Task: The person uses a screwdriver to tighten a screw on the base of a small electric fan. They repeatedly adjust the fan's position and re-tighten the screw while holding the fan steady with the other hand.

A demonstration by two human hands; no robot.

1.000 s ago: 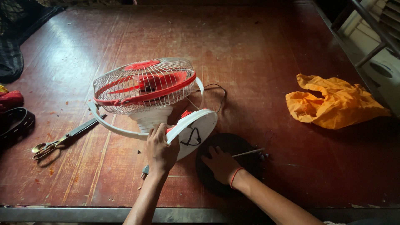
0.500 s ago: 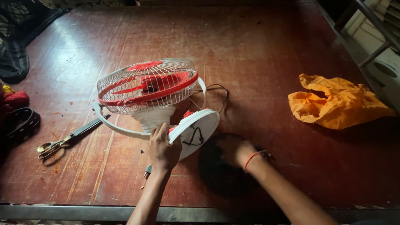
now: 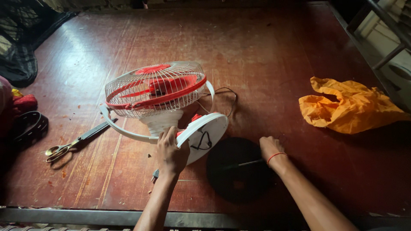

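A small white table fan [image 3: 156, 92] with red blades and a red-banded wire grille lies tilted on the red-brown wooden table [image 3: 265, 55]. My left hand [image 3: 170, 152] grips the fan's white stand where it meets the round base [image 3: 205, 137]. Just right of the base, a black round disc [image 3: 235, 175] lies flat. A thin metal tool [image 3: 249, 163] rests across the disc. My right hand [image 3: 270, 148] is curled at the disc's right edge, closed over the tool's end.
Scissors [image 3: 68, 145] lie left of the fan. A crumpled orange bag [image 3: 351, 107] sits at the right. The fan's black cord [image 3: 229, 96] loops behind it. A black strap [image 3: 30, 126] and red cloth [image 3: 23, 102] lie at the left edge. A metal rail [image 3: 85, 216] borders the front.
My right hand has slid from the middle of the black disc to its right edge, over the thin tool. My left hand has kept its grip on the fan.
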